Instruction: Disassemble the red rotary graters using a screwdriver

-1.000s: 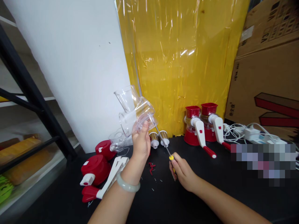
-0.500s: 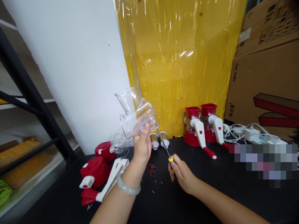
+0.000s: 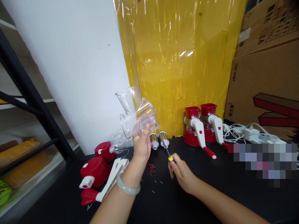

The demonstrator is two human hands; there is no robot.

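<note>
Raised above the black table, a clear plastic grater body (image 3: 137, 112) with an angled feed tube is gripped by my left hand (image 3: 142, 144). My right hand (image 3: 182, 172) is closed around the yellow handle of a screwdriver (image 3: 163, 141). Its metal shaft slants up and left, and the tip meets the lower right part of the clear body; the exact contact point is hard to see. On the table below, small red plastic pieces (image 3: 151, 170) lie near several loose screws (image 3: 153, 191). Two drum grater cylinders (image 3: 163, 139) stand behind the screwdriver.
Two red-and-white rotary graters (image 3: 192, 130) with cranks stand at the back right, beside white cables and a charger (image 3: 252, 133). At left lie red bases (image 3: 95, 169) and white crank handles (image 3: 114, 174). A cardboard box (image 3: 266, 71) and yellow-wrapped panel (image 3: 184, 62) stand behind.
My right hand's fingers have shifted slightly around the screwdriver handle. The clear grater body and my left hand stay almost where they were.
</note>
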